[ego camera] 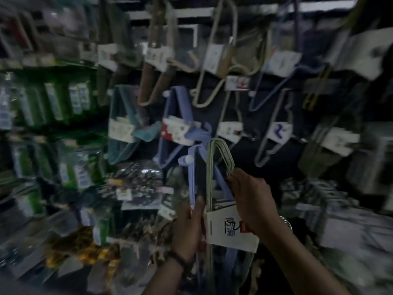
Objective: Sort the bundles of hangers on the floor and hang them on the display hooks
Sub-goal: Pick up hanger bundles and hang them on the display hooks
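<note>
Many labelled hanger bundles [214,56] are already hung across the upper half of the blurred head view. At lower centre, one pale green bundle [223,235] is held up. Its hook end is pinched by the right hand [253,201], and its long side is gripped by the curled fingers of the left hand [189,226]. It is judged not yet hooked, and any bundles left unsorted cannot be seen.

Nothing is reading clearly here. The white band [231,231] round the bundle [208,177] is showing a black boxy mark and a red patch, both too blurred to make out. On the display, one card [279,132] is carrying a blue squiggle, a second card [237,83] is carrying a red one, and a red-and-white card [176,129] is smearing out. No letters or numbers are coming through.
</note>
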`<state>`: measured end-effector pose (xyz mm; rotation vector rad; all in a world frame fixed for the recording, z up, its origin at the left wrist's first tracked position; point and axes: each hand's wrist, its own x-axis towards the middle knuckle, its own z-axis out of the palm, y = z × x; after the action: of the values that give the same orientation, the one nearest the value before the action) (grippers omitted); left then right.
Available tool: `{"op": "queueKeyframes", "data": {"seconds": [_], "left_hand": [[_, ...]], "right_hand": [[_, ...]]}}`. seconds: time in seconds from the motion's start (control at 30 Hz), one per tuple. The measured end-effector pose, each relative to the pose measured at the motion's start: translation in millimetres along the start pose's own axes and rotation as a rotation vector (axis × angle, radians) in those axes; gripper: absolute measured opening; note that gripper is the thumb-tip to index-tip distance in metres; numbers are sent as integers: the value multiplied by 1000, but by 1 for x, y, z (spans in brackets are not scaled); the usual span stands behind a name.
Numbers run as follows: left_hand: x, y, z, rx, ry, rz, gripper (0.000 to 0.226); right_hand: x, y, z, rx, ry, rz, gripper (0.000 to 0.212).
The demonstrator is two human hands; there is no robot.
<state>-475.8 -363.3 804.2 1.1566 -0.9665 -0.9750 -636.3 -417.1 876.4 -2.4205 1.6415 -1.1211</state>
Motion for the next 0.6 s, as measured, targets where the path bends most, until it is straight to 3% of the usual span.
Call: {"op": "queueKeyframes", "data": {"seconds": [0.13, 0.27, 0.4, 0.6], "left_hand": [[32, 11, 99, 20, -175, -63, 61], [51, 27, 201, 111, -267, -5, 31], [66, 34, 280, 135, -237, 106, 42], [115, 40, 333, 312, -291, 401, 44]], "right_hand": [[10, 83, -69, -74, 87, 94, 9], [11, 160, -122, -110, 108, 174, 20], [8, 218, -156, -128, 101, 247, 34], [16, 274, -198, -165, 213, 279, 21]]}}
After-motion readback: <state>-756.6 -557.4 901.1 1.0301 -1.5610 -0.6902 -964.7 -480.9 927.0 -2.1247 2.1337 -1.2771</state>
